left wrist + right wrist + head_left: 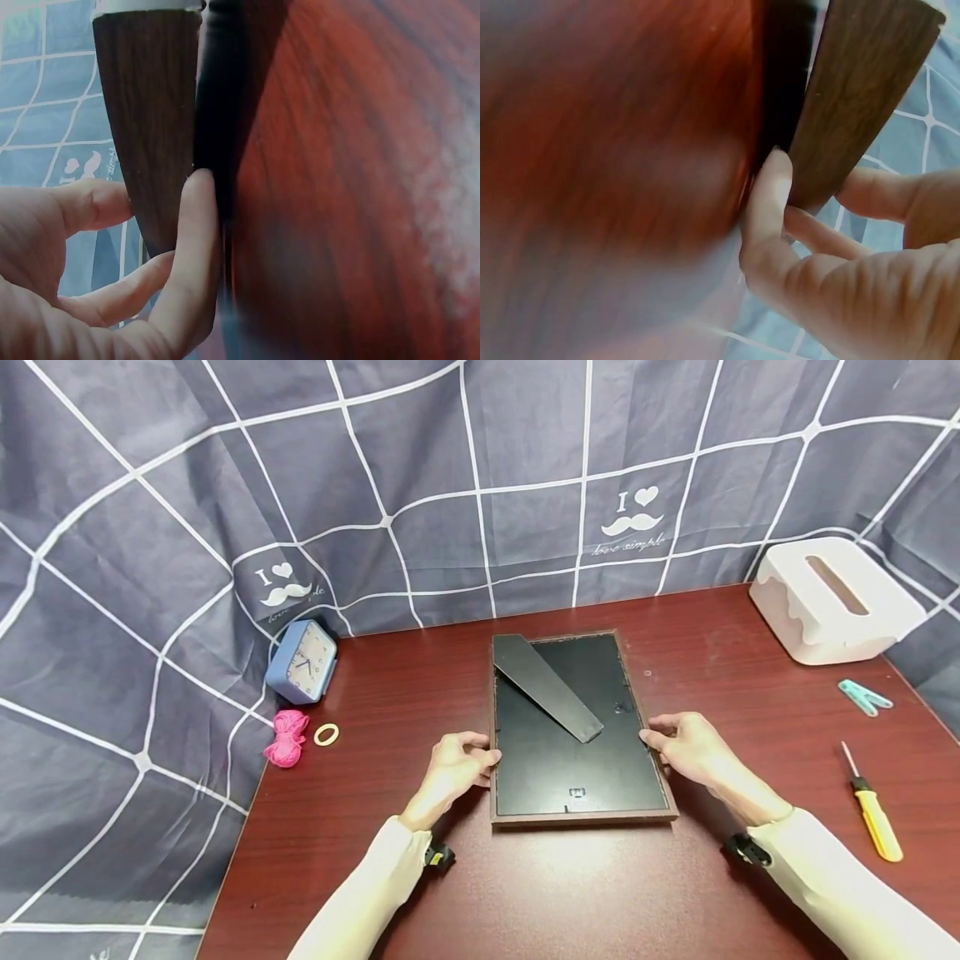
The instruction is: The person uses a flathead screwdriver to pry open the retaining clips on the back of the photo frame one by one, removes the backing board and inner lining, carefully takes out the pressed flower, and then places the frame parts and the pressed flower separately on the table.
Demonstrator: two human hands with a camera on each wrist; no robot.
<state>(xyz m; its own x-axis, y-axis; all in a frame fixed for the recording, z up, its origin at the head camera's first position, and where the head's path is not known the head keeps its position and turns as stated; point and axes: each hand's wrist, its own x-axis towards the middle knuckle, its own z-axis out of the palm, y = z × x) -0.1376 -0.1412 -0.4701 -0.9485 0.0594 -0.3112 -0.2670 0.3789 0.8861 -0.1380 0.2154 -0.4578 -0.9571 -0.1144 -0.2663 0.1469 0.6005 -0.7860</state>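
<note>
A brown-edged picture frame (577, 760) lies face down on the dark red table (525, 877), its black backing up and the stand flap (546, 687) lying slanted across the upper half. My left hand (457, 764) grips the frame's left edge. In the left wrist view its thumb and fingers (196, 247) pinch the wood-grain edge (150, 112). My right hand (686, 745) grips the right edge. In the right wrist view its fingers (769, 202) curl round the wooden rim (862, 90).
A blue clock (302, 662), a pink bundle (286, 737) and a pale ring (326, 734) sit at the table's left. At the right are a white tissue box (832, 600), a teal clip (864, 697) and a yellow screwdriver (873, 814). A grey checked cloth hangs behind.
</note>
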